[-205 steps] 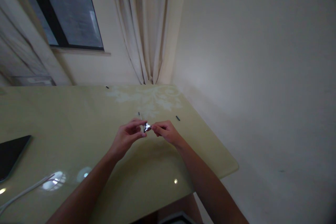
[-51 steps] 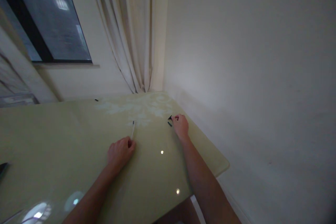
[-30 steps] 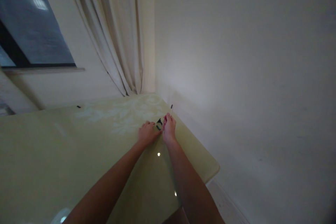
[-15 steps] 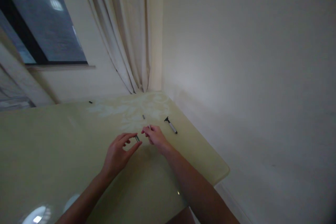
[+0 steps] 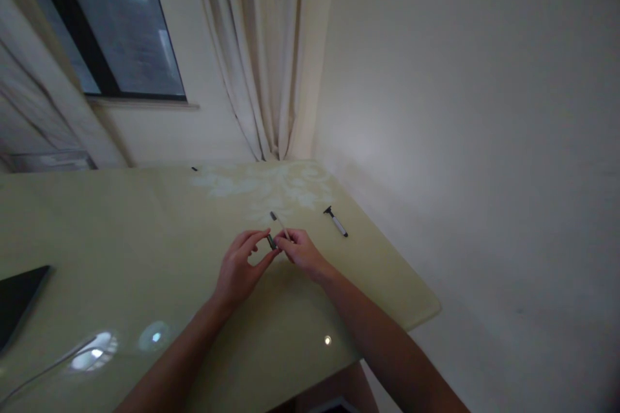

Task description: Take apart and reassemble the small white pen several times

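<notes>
My left hand (image 5: pixel 239 268) pinches a small dark greenish object (image 5: pixel 271 242) between thumb and fingertips, above the pale green table (image 5: pixel 145 251). My right hand (image 5: pixel 300 250) meets it from the right, its fingertips touching or very near that object. A thin white toothbrush-like stick (image 5: pixel 281 224) with a dark bristled head rises from the right hand's fingers, pointing up and left. Beyond the right hand lies a razor (image 5: pixel 336 222) with a black head and a grey and black handle.
A small black item (image 5: pixel 194 169) lies at the table's far edge. At the left are a dark flat panel (image 5: pixel 22 300) and a thin cable (image 5: pixel 46 371). A wall borders the table's right side; curtains (image 5: pixel 271 64) hang behind.
The right fingers have come in to the small object in my left hand. The white stick now shows clearly in the right hand. The view has shifted, bringing the dark panel and cable into sight.
</notes>
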Action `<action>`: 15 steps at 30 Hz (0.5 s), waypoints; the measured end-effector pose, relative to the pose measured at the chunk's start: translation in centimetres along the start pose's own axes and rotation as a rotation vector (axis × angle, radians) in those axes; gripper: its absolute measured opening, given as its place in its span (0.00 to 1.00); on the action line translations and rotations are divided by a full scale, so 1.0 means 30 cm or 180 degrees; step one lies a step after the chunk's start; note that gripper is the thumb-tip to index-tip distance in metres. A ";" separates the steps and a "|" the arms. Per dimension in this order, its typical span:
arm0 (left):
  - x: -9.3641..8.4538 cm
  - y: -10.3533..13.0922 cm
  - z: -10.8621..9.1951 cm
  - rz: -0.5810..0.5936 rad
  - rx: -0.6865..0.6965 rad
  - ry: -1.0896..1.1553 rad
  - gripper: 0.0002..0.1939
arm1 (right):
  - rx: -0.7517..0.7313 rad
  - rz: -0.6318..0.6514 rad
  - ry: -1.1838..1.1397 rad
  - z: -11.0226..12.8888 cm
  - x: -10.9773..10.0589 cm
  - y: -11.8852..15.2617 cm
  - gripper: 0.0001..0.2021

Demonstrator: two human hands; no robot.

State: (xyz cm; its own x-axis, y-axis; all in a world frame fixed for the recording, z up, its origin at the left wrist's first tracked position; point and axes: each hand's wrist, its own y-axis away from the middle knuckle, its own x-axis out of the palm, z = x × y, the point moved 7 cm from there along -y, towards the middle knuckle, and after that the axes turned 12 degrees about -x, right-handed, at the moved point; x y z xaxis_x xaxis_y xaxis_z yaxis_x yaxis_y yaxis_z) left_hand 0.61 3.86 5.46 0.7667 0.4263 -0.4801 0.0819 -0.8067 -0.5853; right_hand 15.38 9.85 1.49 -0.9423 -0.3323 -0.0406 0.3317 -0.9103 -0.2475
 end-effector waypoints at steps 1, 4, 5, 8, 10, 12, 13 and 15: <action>0.002 -0.003 0.006 0.0019 -0.0048 0.0044 0.20 | -0.0034 -0.0008 0.0025 0.004 -0.002 0.000 0.11; 0.012 -0.012 0.022 0.0122 -0.0121 0.0186 0.18 | -0.0088 -0.0012 0.0104 0.017 -0.008 0.002 0.13; 0.016 -0.014 0.027 0.0152 -0.0139 0.0221 0.19 | -0.0100 0.0000 0.0121 0.022 -0.009 0.003 0.13; 0.017 -0.018 0.045 0.0105 -0.0209 0.0250 0.19 | -0.0114 0.0057 0.0111 0.030 -0.008 0.003 0.14; 0.014 -0.018 0.049 0.0064 -0.0216 0.0252 0.19 | -0.0087 0.0049 0.0056 0.027 -0.010 0.002 0.14; 0.010 -0.016 0.044 0.0076 -0.0159 0.0281 0.18 | -0.0020 -0.0024 -0.0083 0.017 -0.018 -0.001 0.13; 0.010 -0.015 0.038 0.0111 -0.0111 0.0311 0.17 | 0.0035 -0.0062 -0.0194 0.010 -0.023 -0.002 0.13; 0.014 -0.013 0.024 0.0233 0.0009 0.0397 0.13 | 0.0175 -0.0100 -0.0442 -0.008 -0.029 -0.006 0.13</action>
State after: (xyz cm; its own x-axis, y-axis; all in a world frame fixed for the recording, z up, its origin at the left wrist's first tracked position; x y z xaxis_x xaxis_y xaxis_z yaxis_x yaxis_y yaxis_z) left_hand 0.44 4.65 5.01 0.8438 0.3119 -0.4367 0.0212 -0.8325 -0.5536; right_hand 16.14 10.36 1.35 -0.9381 -0.3310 0.1015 0.3078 -0.9317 -0.1930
